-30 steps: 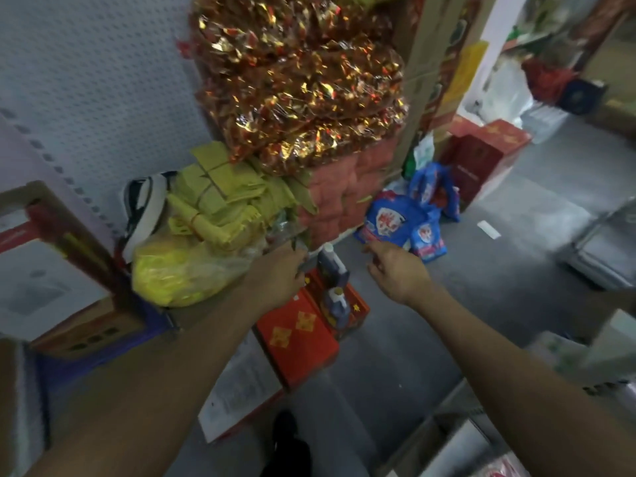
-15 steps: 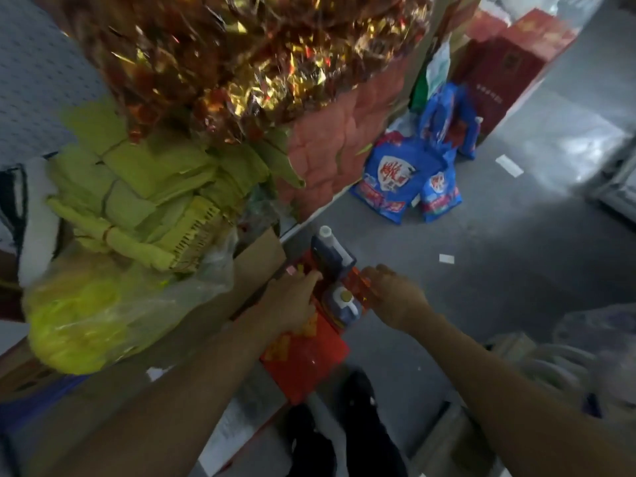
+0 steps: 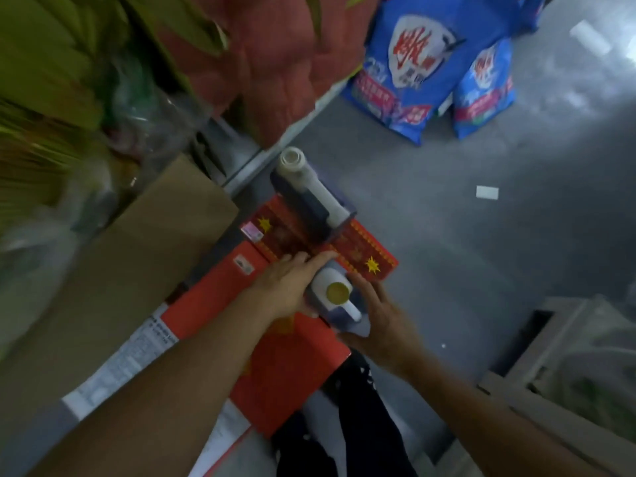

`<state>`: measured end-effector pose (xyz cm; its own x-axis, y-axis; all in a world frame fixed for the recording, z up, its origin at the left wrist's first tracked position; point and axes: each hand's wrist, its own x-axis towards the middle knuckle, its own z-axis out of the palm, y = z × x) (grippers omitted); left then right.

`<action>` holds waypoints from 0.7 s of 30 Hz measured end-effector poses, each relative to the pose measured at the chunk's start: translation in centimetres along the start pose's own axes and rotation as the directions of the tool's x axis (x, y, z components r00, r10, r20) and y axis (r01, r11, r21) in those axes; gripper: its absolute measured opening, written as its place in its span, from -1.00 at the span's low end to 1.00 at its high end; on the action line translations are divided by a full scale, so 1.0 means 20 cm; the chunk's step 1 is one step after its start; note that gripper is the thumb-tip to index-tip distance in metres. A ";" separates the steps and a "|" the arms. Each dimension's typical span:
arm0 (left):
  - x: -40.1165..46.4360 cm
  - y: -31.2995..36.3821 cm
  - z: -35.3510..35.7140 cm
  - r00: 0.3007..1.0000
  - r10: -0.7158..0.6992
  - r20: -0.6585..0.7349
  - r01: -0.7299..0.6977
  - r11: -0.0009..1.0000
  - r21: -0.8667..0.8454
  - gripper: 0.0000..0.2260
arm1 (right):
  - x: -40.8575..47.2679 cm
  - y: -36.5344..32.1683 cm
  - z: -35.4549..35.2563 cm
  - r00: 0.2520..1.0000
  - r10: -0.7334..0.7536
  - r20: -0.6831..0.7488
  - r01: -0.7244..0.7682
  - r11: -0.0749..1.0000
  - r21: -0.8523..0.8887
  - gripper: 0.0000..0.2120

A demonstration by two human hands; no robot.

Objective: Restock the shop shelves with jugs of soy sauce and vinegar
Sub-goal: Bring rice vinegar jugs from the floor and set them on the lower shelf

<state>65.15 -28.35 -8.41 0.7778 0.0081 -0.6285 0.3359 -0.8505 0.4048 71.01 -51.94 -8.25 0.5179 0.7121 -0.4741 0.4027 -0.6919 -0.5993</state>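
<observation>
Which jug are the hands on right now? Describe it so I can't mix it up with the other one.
Find the open red carton on the grey floor. Two dark jugs stand in it; the hands bracket the nearer jug, left hand and right hand. It has a yellow cap, while the far jug has a white one.

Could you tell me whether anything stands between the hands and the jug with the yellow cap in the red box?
Nothing visible does. The left hand and the right hand already flank the yellow-capped jug in the open red box, fingers straight alongside it. The other jug stands farther back, clear of both hands.
</observation>
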 end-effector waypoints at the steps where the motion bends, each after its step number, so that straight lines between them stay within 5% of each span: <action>1: 0.03 -0.03 0.02 1.000 0.012 0.006 -0.011 0.999 -0.052 0.06 | 0.01 0.02 0.03 1.000 0.006 -0.014 -0.005 0.999 0.036 0.06; 5: 0.07 -0.07 0.01 0.998 0.066 -0.014 -0.068 0.983 -0.172 0.04 | 0.07 0.01 0.10 0.998 0.032 -0.061 -0.022 0.988 0.150 0.04; 8: -0.03 -0.03 -0.02 0.991 0.086 -0.102 -0.106 0.971 -0.215 -0.06 | 0.06 -0.04 0.04 0.995 -0.014 -0.094 0.035 0.975 0.218 -0.15; 12: -0.42 0.02 -0.19 0.954 -0.020 -0.300 -0.130 0.871 -0.473 -0.35 | 0.05 -0.32 -0.27 0.983 -0.136 -0.126 0.166 0.949 0.267 -0.47; 17: -1.27 0.21 -0.78 0.750 -0.354 -0.558 -0.166 0.716 -0.678 -0.32 | -0.03 -1.21 -0.89 0.901 -0.420 -0.110 0.434 0.869 0.236 -0.58; 21: -2.13 0.34 -1.39 0.520 -0.492 -0.699 -0.237 0.703 -0.671 -0.36 | -0.29 -2.17 -1.33 0.726 -0.673 -0.143 0.687 0.700 0.192 -0.49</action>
<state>49.14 -19.78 39.57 0.6104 0.7897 -0.0618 0.4079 -0.2465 0.8791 70.71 -29.17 37.64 0.2130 0.9652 0.1516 0.4927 0.0279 -0.8697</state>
